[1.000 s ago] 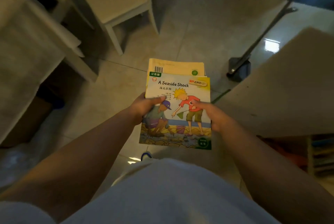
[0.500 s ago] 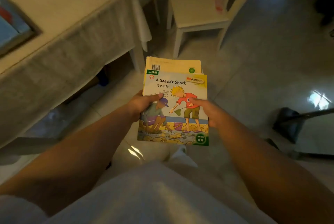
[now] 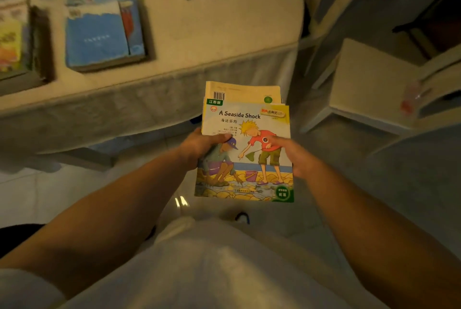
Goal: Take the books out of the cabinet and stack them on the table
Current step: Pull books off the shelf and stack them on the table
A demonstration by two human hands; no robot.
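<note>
Books gripped at side edges by left hand and right hand, just short of table edge.

- Yellow book mostly hidden under top book; only far strip shows.
- Both hands' fingers under the books, unseen.
- Left stack on table cut by frame edge, blurred.
- Blue book title unreadable.

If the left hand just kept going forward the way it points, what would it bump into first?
Probably the table's cloth-draped edge, just ahead of the left hand and the books it holds. Depth is unclear; the books' far edge would likely touch first.
</note>
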